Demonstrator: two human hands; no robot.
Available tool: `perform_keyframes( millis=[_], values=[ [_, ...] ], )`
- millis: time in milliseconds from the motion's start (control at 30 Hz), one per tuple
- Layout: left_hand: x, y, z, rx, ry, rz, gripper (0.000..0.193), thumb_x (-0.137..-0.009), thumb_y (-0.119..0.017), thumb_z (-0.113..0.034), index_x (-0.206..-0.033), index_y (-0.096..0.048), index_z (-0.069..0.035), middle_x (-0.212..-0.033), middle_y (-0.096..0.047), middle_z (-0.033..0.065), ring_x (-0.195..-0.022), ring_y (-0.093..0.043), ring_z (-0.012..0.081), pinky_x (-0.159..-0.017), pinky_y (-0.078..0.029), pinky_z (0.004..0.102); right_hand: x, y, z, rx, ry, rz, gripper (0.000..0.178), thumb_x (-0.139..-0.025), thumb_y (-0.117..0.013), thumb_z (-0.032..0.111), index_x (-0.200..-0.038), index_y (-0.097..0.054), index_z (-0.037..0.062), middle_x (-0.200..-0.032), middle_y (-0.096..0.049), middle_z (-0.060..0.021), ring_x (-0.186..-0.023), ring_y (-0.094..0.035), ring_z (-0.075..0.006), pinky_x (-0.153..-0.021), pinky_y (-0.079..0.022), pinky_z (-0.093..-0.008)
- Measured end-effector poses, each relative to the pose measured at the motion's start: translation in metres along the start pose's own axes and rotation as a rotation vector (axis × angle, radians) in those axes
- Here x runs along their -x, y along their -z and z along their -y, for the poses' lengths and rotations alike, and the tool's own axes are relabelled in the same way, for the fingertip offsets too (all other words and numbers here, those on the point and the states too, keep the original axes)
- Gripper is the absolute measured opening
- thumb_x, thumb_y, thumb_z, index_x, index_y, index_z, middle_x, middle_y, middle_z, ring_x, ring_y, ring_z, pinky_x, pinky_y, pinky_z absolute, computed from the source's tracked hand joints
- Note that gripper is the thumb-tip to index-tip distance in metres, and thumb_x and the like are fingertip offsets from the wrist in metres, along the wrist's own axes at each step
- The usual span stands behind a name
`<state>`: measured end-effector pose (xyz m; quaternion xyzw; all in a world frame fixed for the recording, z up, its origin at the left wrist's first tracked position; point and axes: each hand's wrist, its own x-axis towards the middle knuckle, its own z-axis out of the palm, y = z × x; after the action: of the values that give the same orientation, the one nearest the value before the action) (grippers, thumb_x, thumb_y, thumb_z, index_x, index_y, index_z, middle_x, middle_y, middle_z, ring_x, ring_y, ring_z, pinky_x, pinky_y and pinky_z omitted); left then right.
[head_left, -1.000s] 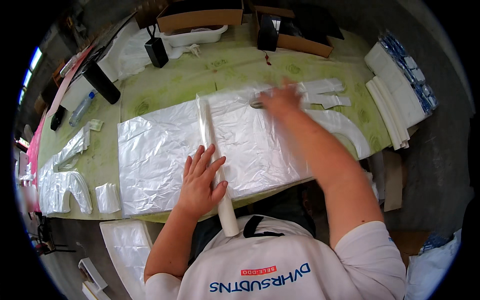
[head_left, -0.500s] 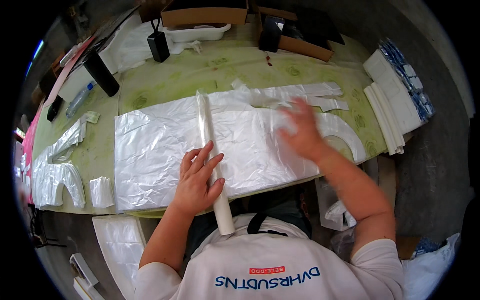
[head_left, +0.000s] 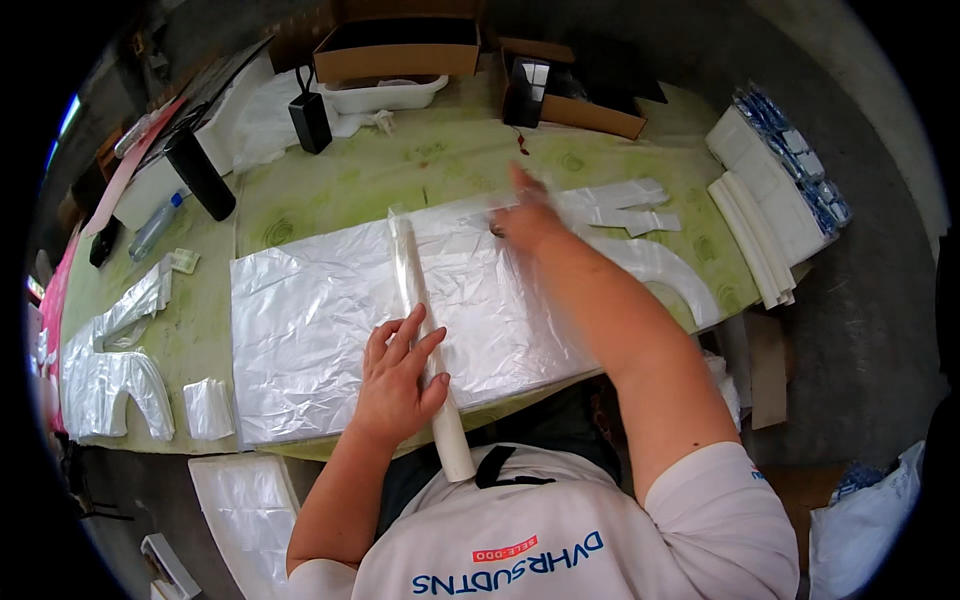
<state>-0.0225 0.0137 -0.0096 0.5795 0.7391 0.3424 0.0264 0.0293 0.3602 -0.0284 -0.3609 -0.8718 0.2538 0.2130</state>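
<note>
A white plastic film apron or sheet (head_left: 310, 330) lies flat and creased along the front of the table. Across it rests a long white tube (head_left: 411, 270), pointing away from me, its near end over the table's front edge. My left hand (head_left: 398, 375) lies on the tube with its fingers stretched and a little spread. Towards the far edge of the film, my right hand (head_left: 527, 218) is smeared by motion, and I cannot tell if its fingers pinch the film. To its right extend flat film strips (head_left: 625, 200) and a curved film band (head_left: 675, 275).
Folded film pieces (head_left: 115, 385) and a small folded stack (head_left: 208, 410) lie at the left. Further back stand a black cylinder (head_left: 200, 175), a bottle (head_left: 155, 230), a black box-shaped device (head_left: 309, 120) and cardboard boxes (head_left: 400, 60). White rolls (head_left: 752, 240) and blue-edged packs (head_left: 795, 165) sit at the right.
My right hand has swept left and away from me, across the film to its far edge. My left hand stays on the tube. The whole view has shifted slightly.
</note>
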Motion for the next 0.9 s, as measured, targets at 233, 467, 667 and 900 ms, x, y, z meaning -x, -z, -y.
perform_keyframes(
  millis=[233, 467, 667, 900],
  values=[
    [0.007, 0.004, 0.000, 0.008, 0.030, 0.010, 0.055, -0.078, -0.070, -0.018, -0.132, -0.064, -0.009, -0.157, -0.043, 0.0136, -0.135, -0.041, 0.0397, -0.116, -0.033, 0.0491, 0.011, 0.168, -0.127, -0.195, -0.700, -0.261, 0.100, -0.090, -0.071, 0.046, -0.164, -0.011, 0.0164, -0.155, -0.040, -0.0246, -0.131, -0.052, -0.0418, -0.106, -0.049, -0.0425],
    [0.002, -0.001, -0.001, 0.016, -0.007, -0.033, 0.052, -0.077, -0.071, -0.021, -0.127, -0.068, -0.010, -0.153, -0.048, 0.0134, -0.129, -0.046, 0.0380, -0.114, -0.035, 0.0499, 0.057, 0.224, -0.208, 0.498, -0.298, -0.499, 0.074, -0.086, -0.076, 0.028, -0.152, -0.045, 0.0165, -0.153, -0.039, -0.0293, -0.137, -0.044, -0.0445, -0.112, -0.040, -0.0496],
    [0.004, 0.002, 0.000, 0.005, -0.011, 0.002, 0.055, -0.079, -0.069, -0.016, -0.133, -0.064, -0.009, -0.158, -0.043, 0.0141, -0.135, -0.042, 0.0407, -0.116, -0.033, 0.0487, 0.109, 0.074, -0.026, 0.263, 0.174, 0.035, 0.063, -0.084, -0.073, 0.051, -0.143, -0.057, 0.0341, -0.160, -0.028, -0.0292, -0.148, -0.021, -0.0517, -0.121, -0.020, -0.0595],
    [0.002, -0.003, 0.004, 0.019, -0.031, -0.044, 0.053, -0.079, -0.072, -0.022, -0.130, -0.066, -0.012, -0.154, -0.048, 0.0113, -0.131, -0.046, 0.0389, -0.113, -0.037, 0.0489, 0.098, 0.024, 0.039, 0.272, 0.076, 0.121, 0.068, -0.086, -0.069, 0.036, -0.144, -0.050, 0.0071, -0.155, -0.043, -0.0123, -0.148, -0.030, -0.0378, -0.117, -0.022, -0.0659]
  ],
)
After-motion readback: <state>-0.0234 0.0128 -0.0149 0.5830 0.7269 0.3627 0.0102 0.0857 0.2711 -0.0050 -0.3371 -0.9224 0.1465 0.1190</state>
